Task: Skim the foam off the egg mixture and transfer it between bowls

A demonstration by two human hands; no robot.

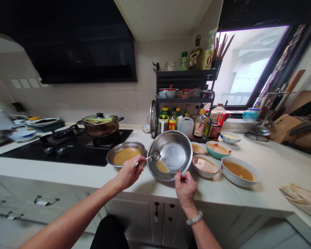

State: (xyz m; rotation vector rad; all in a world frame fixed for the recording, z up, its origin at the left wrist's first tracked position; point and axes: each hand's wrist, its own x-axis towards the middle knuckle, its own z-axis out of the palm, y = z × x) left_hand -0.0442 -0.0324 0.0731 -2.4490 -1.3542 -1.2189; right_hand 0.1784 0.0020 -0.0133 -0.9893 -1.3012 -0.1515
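Observation:
My left hand (129, 173) is closed round the handle of a metal spoon (156, 155), whose bowl hangs over a tilted steel basin (181, 152). A small pool of yellowish liquid (162, 167) lies in the basin's lower left. With my right hand (186, 190) I grip the basin's near rim. Left of it stands another steel basin (111, 152) with more of this liquid. To the right are a white bowl (215, 173) of pale orange liquid, a larger white bowl (256, 178) of browner liquid, and a green bowl (208, 152).
A lidded pot (100, 126) sits on the black gas hob (72, 152) at left. Behind the basins, a black rack (186, 73) holds bottles and jars. A knife block (276, 128) stands at right, near a utensil stand (261, 131). A folded cloth-like item (302, 199) lies at the right edge.

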